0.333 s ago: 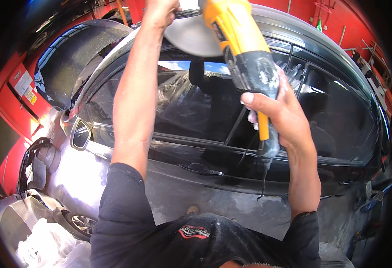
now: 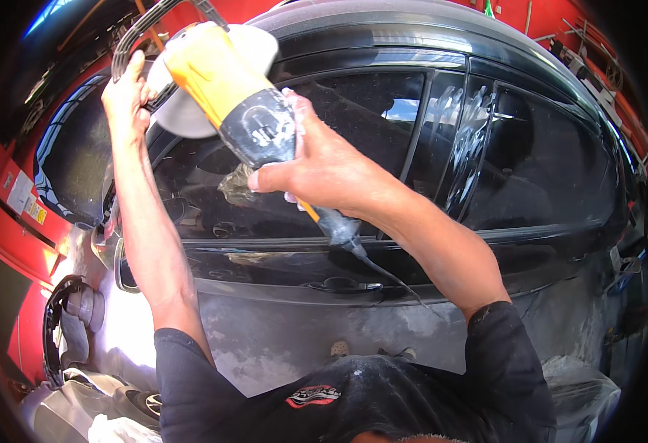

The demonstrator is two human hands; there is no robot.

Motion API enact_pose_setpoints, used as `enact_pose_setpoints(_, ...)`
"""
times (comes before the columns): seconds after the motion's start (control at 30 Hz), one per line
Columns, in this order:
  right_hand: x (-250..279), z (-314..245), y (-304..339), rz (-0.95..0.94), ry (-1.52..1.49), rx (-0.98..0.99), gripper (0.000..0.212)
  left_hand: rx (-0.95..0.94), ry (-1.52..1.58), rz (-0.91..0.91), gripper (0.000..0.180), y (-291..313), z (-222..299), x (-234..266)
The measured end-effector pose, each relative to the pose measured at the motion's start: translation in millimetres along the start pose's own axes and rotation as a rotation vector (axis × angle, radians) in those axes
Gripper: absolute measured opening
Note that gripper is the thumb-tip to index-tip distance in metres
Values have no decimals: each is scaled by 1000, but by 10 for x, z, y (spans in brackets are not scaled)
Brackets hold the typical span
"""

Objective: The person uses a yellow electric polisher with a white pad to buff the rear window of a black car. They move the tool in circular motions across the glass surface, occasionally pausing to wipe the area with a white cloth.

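The black loop handle in my left hand runs out of view at the top; my right hand, wrapped round the rear grip, hides part of it. The yellow-and-black polisher, smeared white, is before the front side window; I can't tell whether its pale disc touches the car. Bare floor separates door and my 2 shoes.
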State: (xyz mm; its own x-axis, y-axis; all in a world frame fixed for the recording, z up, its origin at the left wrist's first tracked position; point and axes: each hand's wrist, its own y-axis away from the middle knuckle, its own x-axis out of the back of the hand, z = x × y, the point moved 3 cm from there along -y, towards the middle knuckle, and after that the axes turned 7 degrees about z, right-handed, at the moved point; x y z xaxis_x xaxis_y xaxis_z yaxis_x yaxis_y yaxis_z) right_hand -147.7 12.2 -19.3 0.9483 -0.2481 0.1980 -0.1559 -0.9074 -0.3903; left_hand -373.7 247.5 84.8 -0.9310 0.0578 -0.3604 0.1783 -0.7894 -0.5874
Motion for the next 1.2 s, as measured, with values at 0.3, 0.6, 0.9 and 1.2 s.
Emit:
enact_pose_setpoints(0.3, -862, 59, -427, -223, 129, -51, 117, -121, -34, -33, 36, -430, -328, 1550)
enact_pose_setpoints(0.6, -990, -25, -376, -269, 48, -95, 119, -183, -222, -109, 36, -495, -123, 1820)
enact_pose_setpoints(0.9, -234, -461, -140, -98, -158, -145, 101, 65, -214, -58, 28, -724, 102, 121)
enact_pose_setpoints(1.2, 848, -500, 437, 69, -120, -185, 108, 47, -198, -268, 22, -355, 93, -1493)
